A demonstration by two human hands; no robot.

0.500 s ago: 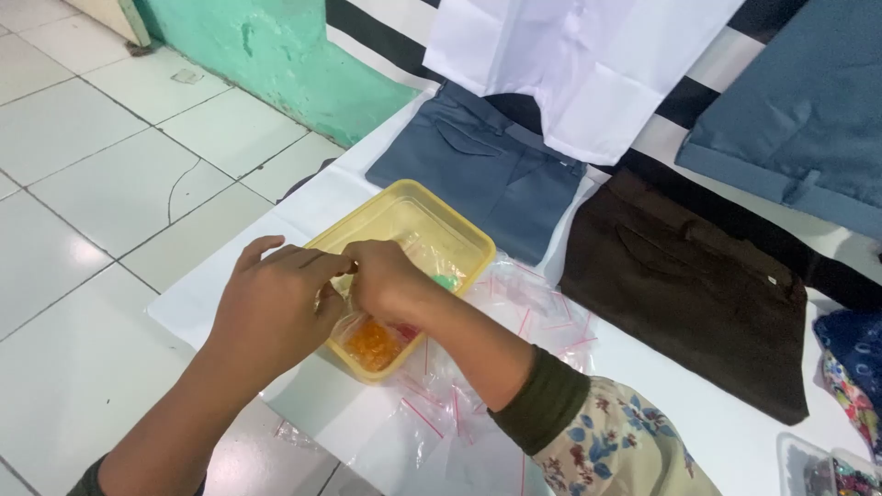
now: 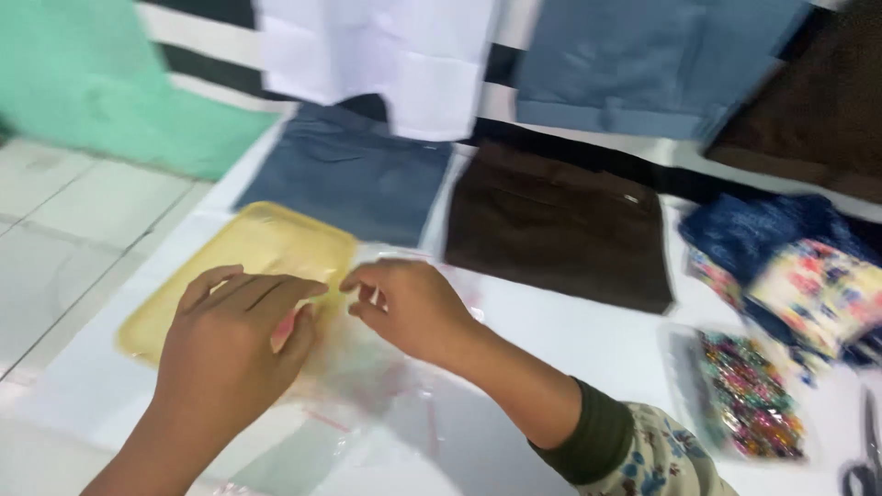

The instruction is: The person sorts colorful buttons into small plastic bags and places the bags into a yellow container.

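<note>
since half a second ago both hands slid off the shallow yellow plastic tray (image 2: 248,248), left of centre; left hand (image 2: 234,344) and right hand (image 2: 413,308) pinch thin, slippery clear plastic bags (image 2: 367,377) by their edges, centre-bottom.

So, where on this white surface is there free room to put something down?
One bare patch lies right of the right hand, bordered by the brown cloth above and the bead bag on the right. The tiled floor on the left is bare too. It is crowded at the yellow tray and the clear bags under both hands.
</note>
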